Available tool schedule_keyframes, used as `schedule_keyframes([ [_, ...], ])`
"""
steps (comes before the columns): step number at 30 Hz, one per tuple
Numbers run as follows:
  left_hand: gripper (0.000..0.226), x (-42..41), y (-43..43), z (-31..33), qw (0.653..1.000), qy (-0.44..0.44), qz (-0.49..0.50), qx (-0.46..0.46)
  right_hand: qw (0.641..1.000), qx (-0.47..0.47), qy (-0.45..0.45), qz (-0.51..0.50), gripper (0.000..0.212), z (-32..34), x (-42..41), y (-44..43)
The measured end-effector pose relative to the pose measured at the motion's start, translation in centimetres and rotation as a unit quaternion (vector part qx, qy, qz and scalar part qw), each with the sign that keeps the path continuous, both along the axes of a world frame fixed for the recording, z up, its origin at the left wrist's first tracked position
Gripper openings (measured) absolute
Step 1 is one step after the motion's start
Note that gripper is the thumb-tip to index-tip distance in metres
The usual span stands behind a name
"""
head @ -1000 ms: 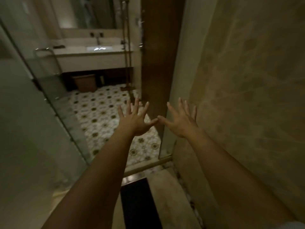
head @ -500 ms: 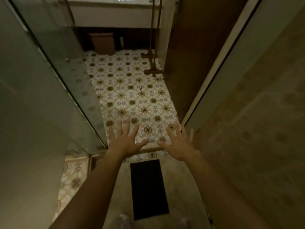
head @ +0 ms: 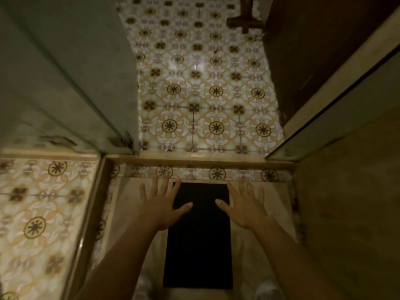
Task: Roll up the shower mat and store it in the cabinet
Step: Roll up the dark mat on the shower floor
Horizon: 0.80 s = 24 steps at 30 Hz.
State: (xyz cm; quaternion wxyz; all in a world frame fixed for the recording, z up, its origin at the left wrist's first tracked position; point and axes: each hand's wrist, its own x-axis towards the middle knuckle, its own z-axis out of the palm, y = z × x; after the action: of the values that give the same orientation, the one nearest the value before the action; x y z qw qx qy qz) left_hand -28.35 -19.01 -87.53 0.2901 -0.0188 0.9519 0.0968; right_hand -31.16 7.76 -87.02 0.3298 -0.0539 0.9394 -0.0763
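Observation:
A black rectangular shower mat [head: 199, 245] lies flat on the beige shower floor, its far end close to the tiled threshold. My left hand [head: 161, 204] hovers over the mat's far left corner, fingers spread and empty. Over the far right corner is my right hand [head: 245, 205], likewise spread and holding nothing. Whether either palm touches the mat is unclear. No cabinet is in view.
A raised sill [head: 201, 160] crosses the shower entrance, with patterned floor tiles [head: 205, 87] beyond. A glass panel [head: 65, 72] stands on the left, a glass door edge [head: 337, 109] and beige wall [head: 357, 202] on the right. A brown stand foot [head: 244, 20] sits far back.
My view has tilted down from the sink area to the shower floor. Both open hands have dropped from chest height to the mat's far end.

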Motion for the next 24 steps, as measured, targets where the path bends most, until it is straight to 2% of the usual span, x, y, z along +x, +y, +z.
schedule_keyframes([
  [7,0.091,-4.2,-0.5,-22.2,0.995,0.001,-0.075,-0.059,0.999,0.014,-0.004,0.043,0.084,-22.6,-2.8,0.4],
  [12,0.086,-7.1,0.1,-32.3,0.991,0.007,-0.120,-0.063,0.997,0.006,0.026,0.073,0.081,-32.7,-5.5,0.5],
  [18,0.079,-7.9,0.3,-35.1,0.987,0.023,-0.149,-0.050,0.988,-0.018,0.107,0.111,0.069,-35.9,-6.8,1.3],
  [20,0.063,-7.9,-0.1,-33.9,0.983,0.089,-0.160,-0.031,0.977,-0.035,0.162,0.134,0.051,-35.1,-7.0,1.6],
  [22,0.037,-8.6,-0.8,-32.6,0.971,0.150,-0.188,0.001,0.970,-0.062,0.187,0.140,0.029,-33.9,-7.9,1.9],
  [24,0.023,-9.1,-1.6,-31.8,0.974,0.149,-0.166,0.036,0.972,-0.082,0.179,0.130,0.021,-32.9,-8.7,2.2],
])
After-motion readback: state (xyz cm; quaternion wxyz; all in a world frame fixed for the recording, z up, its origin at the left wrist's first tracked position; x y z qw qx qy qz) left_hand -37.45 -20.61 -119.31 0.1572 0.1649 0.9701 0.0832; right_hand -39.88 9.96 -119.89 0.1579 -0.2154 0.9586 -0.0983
